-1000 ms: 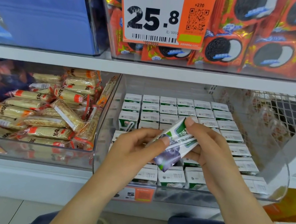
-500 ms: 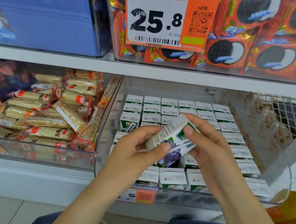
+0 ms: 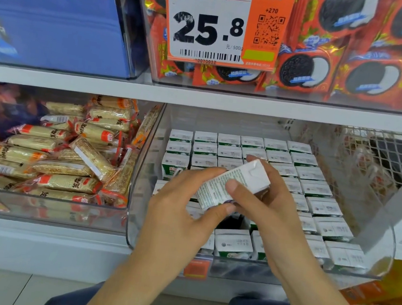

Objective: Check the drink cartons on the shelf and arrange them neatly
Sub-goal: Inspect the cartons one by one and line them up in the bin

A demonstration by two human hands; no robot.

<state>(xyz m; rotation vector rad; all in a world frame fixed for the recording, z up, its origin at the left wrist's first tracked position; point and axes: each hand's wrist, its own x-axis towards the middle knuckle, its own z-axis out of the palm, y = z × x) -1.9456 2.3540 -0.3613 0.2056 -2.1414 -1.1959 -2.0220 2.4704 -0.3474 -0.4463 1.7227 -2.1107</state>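
Head view, looking down at a shop shelf: a person's left hand (image 3: 181, 209) and right hand (image 3: 262, 208) together grip one small drink carton (image 3: 234, 183) above a clear bin (image 3: 144, 175). The left thumb pinches its lower near end, the right thumb presses on its printed side, and the other fingers curl behind. The carton lies tilted, its long axis running from lower left to upper right, its folded white top end pointing up and away to the right. It is white with fine print on the side facing the camera, and a dark patch shows at its lower edge. Beneath and behind it, the bin holds rows of matching cartons (image 3: 296, 171) standing upright, white tops showing. Left of it, a second bin holds heaped snack bars (image 3: 69, 156). Above, a price tag (image 3: 214, 21) reads 25.8 before red biscuit packs (image 3: 365, 59).
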